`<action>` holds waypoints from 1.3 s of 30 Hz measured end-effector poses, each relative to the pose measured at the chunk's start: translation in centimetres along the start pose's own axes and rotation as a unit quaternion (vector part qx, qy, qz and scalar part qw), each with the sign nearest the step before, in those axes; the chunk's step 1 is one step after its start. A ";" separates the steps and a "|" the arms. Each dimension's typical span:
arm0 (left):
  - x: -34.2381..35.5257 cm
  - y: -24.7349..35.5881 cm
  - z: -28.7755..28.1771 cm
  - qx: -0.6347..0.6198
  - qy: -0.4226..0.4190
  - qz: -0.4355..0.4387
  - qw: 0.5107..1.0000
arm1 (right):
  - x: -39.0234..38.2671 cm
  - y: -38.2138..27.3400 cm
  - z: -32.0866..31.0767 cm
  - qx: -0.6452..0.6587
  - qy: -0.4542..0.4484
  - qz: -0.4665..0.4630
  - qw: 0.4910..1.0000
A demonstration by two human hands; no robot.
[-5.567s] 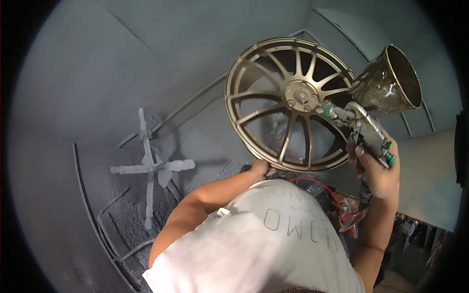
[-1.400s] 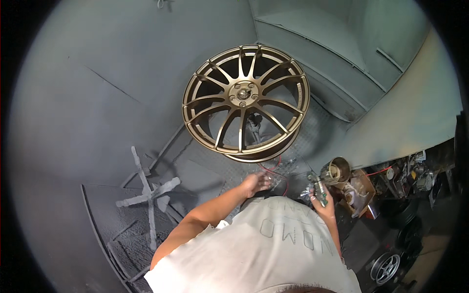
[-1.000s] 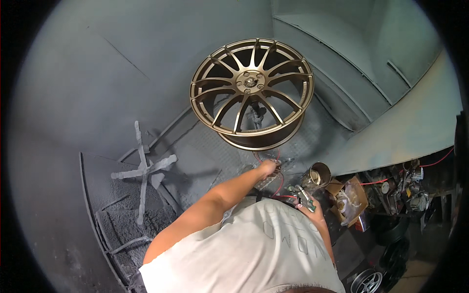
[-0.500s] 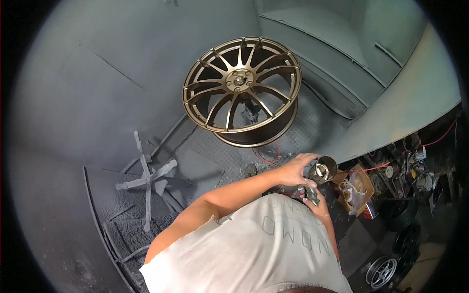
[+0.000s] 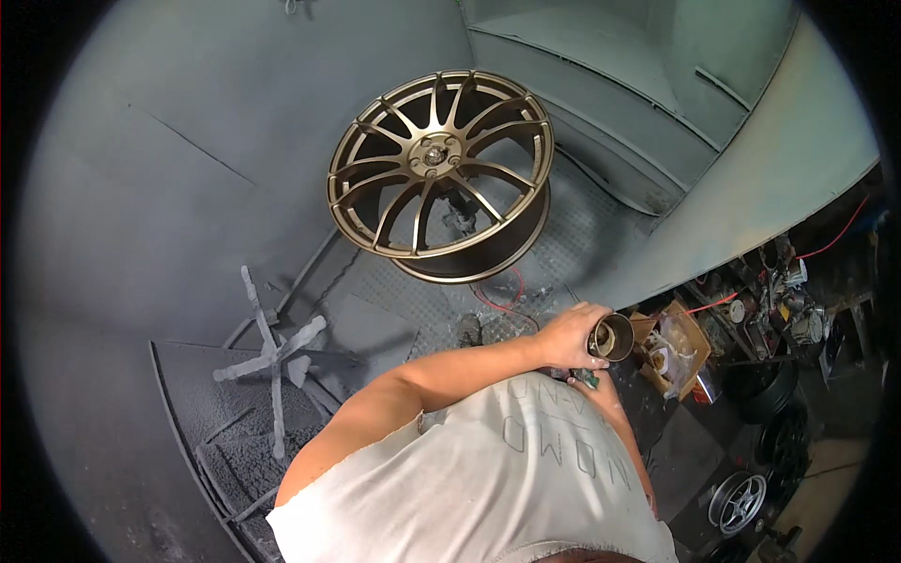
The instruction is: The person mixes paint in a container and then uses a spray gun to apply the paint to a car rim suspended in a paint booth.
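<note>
My left hand [image 5: 567, 338] is wrapped around the side of an open metal cup [image 5: 617, 338]. The cup's mouth is turned up and to the right, and its inside looks brownish. Just below, my right hand [image 5: 601, 385] is closed on what looks like a spray gun [image 5: 584, 377], of which only a green-tinged part shows. My left hand and the cup hide the rest of it, so how the two join cannot be made out. Farther off, a bronze multi-spoke wheel rim [image 5: 435, 157] rests face up on a stand [image 5: 460, 214], apart from both hands.
To the left stands a grey-coated cross-shaped stand [image 5: 272, 355]. Grey booth walls [image 5: 188, 113] rise behind the rim. A red hose [image 5: 502, 305] trails on the floor. At right are a cardboard box [image 5: 690, 347], cluttered shelves [image 5: 779, 300] and a silver wheel [image 5: 737, 502].
The whole view has shifted, so the rim and walls appear farther left. My hands have drawn closer together, and my left hand now covers more of the cup and the tool.
</note>
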State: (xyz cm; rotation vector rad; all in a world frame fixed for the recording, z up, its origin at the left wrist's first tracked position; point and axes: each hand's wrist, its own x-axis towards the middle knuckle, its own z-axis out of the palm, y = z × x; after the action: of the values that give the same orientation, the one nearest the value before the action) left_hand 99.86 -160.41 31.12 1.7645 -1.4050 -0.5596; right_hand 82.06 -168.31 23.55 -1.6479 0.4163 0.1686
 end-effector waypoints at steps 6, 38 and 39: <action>-0.6 -2.6 1.0 -0.056 0.043 0.035 0.997 | 0.1 0.6 0.3 0.046 0.040 -0.019 0.998; -4.0 -7.7 0.1 -0.151 -0.164 -0.303 0.927 | -1.5 -4.2 -0.5 0.023 -0.015 -0.011 1.000; -4.1 -7.7 0.4 -0.159 -0.152 -0.316 0.923 | -1.5 -4.2 -0.4 0.067 -0.010 0.006 0.998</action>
State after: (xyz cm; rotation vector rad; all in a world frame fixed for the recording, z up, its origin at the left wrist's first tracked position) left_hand 103.01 -156.12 24.17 1.8923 -0.8316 -1.3745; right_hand 82.13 -168.14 28.02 -1.5114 0.4138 0.1637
